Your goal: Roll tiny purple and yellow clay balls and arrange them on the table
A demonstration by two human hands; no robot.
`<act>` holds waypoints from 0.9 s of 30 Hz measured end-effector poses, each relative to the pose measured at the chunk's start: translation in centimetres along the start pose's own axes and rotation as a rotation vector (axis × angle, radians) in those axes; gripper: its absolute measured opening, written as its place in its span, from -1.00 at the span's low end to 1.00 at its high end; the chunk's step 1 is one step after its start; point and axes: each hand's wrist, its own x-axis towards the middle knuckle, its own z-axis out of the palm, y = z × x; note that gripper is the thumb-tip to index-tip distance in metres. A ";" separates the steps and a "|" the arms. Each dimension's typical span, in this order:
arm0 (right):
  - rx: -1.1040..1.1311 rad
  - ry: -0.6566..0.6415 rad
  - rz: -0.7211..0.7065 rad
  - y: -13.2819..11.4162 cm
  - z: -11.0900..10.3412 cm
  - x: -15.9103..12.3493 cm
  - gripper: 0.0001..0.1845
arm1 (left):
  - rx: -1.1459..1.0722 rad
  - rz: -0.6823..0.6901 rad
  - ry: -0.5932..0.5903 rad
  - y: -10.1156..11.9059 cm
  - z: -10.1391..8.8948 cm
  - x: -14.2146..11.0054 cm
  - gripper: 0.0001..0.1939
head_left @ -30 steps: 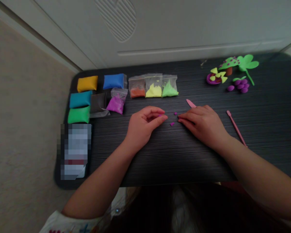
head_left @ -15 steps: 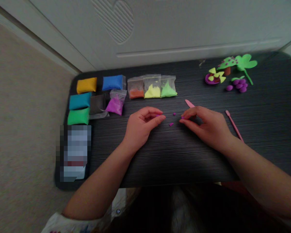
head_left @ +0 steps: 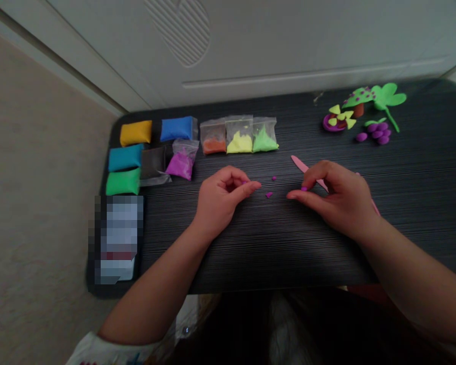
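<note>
My left hand [head_left: 222, 200] is closed in a pinch, and a bit of purple clay [head_left: 244, 182] shows between its fingers. Across from it, my right hand [head_left: 336, 197] pinches a small purple clay piece [head_left: 304, 189] between thumb and forefinger. Two more purple bits lie on the dark table [head_left: 251, 248] between the hands: a small round clay ball [head_left: 274, 178] and an angular clay scrap [head_left: 269, 194]. A pink modelling knife [head_left: 299, 162] runs partly under my right hand. Behind that hand a second pink tool [head_left: 375, 207] is mostly hidden.
Clay bags stand at the back and left, among them a yellow clay bag [head_left: 239, 142] and an opened purple clay bag [head_left: 180, 165]. Finished clay shapes, including a grape bunch [head_left: 379, 132] and a green flower [head_left: 388, 96], sit back right. A blurred-out phone [head_left: 117, 238] lies front left.
My right hand has moved a little to the right with its purple piece, now covering most of the second pink tool. My left hand has barely shifted.
</note>
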 end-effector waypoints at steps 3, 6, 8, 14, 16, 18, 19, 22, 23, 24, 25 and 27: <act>-0.020 0.003 -0.033 0.0 0.1 0.1 -0.84 | 0.023 0.016 -0.034 0.0 0.2 -0.1 -0.80; -0.037 -0.013 -0.078 0.1 0.1 0.1 -0.90 | -0.002 0.011 -0.069 0.1 0.4 -0.2 -0.82; -0.033 -0.029 -0.092 0.1 0.0 0.0 -0.89 | -0.037 -0.005 -0.095 0.1 0.5 -0.2 -0.81; -0.049 -0.025 -0.046 0.1 -0.2 -0.1 -0.84 | 0.034 0.033 -0.086 0.3 0.2 -0.2 -0.77; -0.062 0.004 -0.041 0.1 -0.1 -0.1 -0.79 | 0.112 0.053 -0.065 0.3 0.2 -0.3 -0.79; -0.063 0.016 -0.055 0.1 0.0 0.0 -0.83 | 0.192 0.081 -0.043 0.3 0.1 -0.4 -0.80; -0.058 0.017 -0.070 0.1 0.1 0.0 -0.87 | 0.223 0.096 -0.035 0.2 0.1 -0.4 -0.79; -0.034 -0.002 -0.111 0.2 0.1 0.1 -0.88 | 0.269 0.130 -0.051 0.1 0.1 -0.4 -0.82; -0.025 -0.016 -0.118 0.2 0.1 0.1 -0.86 | 0.272 0.136 -0.059 0.0 0.1 -0.4 -0.84; -0.019 -0.029 -0.119 0.2 0.1 0.1 -0.86 | 0.274 0.141 -0.064 0.0 0.1 -0.4 -0.84; -0.016 -0.041 -0.117 0.2 0.0 0.1 -0.87 | 0.274 0.145 -0.067 -0.1 0.1 -0.3 -0.82; -0.020 -0.053 -0.108 0.2 0.0 0.0 -0.89 | 0.278 0.158 -0.080 -0.2 0.1 -0.2 -0.77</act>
